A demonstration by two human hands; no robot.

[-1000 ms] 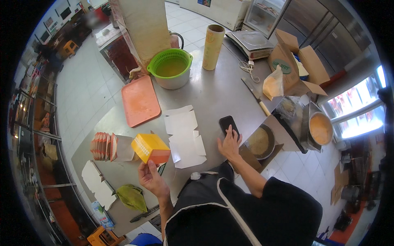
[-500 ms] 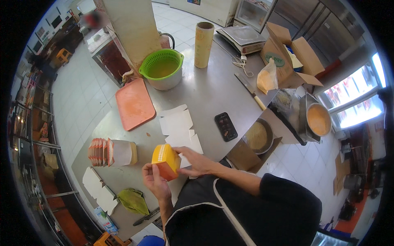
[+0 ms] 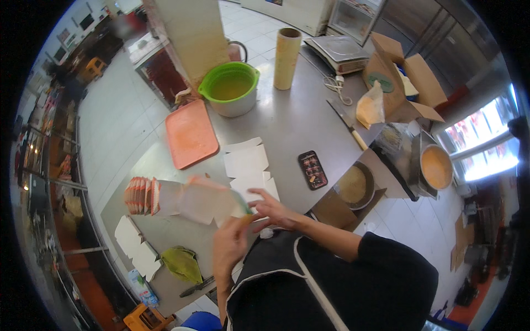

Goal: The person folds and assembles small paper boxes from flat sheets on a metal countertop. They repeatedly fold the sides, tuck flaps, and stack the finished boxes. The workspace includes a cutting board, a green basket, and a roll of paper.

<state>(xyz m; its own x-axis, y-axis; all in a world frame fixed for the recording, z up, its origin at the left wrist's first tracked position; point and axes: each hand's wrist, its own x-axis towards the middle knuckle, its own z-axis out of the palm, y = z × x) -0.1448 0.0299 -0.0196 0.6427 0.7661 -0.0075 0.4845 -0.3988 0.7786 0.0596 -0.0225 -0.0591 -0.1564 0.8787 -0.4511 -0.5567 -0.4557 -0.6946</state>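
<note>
A pale card piece (image 3: 207, 201), smeared by motion, stretches leftward from my hands over the table; an orange tint shows at its far end. It looks like an opened-out carton. My left hand (image 3: 231, 240), also blurred, is closed at its near end, fingertips pinching the edge. My right hand (image 3: 273, 212) has its fingers apart beside that same end; whether its thumb touches the card I cannot tell. Under and behind the piece lies a white unfolded carton blank (image 3: 248, 160). To the left is a row of nested orange-and-white cartons (image 3: 144, 196).
On the table are a salmon tray (image 3: 192, 135), a green-rimmed bucket (image 3: 229, 91), an upright film roll (image 3: 287, 58), a phone (image 3: 312, 170), a long knife (image 3: 348, 124) and a scale (image 3: 338, 52). Nearer left lie another white blank (image 3: 135, 248), a green cloth (image 3: 182, 265) and a dark-handled knife (image 3: 197, 287).
The yellow-orange box between my hands has given way to a blurred pale piece reaching left. My right hand's fingers have spread, and my left hand has moved right. The view has shifted slightly.
</note>
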